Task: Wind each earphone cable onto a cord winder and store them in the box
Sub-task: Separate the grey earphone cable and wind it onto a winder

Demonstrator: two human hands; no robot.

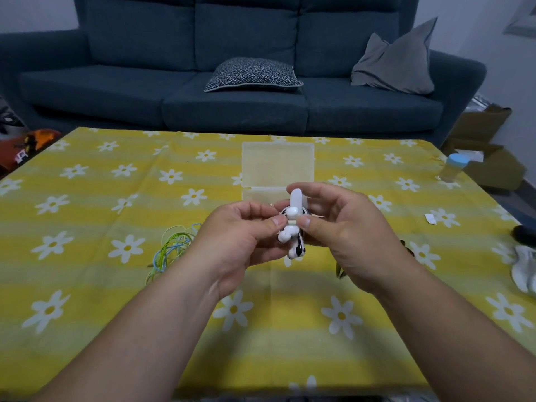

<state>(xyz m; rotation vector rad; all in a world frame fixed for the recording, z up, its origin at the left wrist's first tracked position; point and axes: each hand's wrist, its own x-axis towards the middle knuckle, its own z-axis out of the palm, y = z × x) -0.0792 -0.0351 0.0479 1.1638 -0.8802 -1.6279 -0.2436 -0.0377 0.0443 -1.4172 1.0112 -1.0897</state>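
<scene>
A white cord winder (293, 227) with black markings, wound with a white earphone cable, is held above the table between both hands. My left hand (240, 239) pinches its left side with thumb and fingers. My right hand (342, 227) pinches its right side, and a white tab of the winder sticks up between the fingers. A white earbud hangs at the winder's lower end. A clear plastic box (278, 163) lies open on the table just behind the hands. A loose green and blue earphone cable (171, 248) lies on the cloth left of my left hand.
The table wears a yellow cloth with white daisies (116, 198). A bottle with a blue cap (452, 168) stands at the far right edge, white objects (525, 268) lie at the right, and a small dark item (340, 271) peeks from under my right wrist. A blue sofa (232, 82) stands behind.
</scene>
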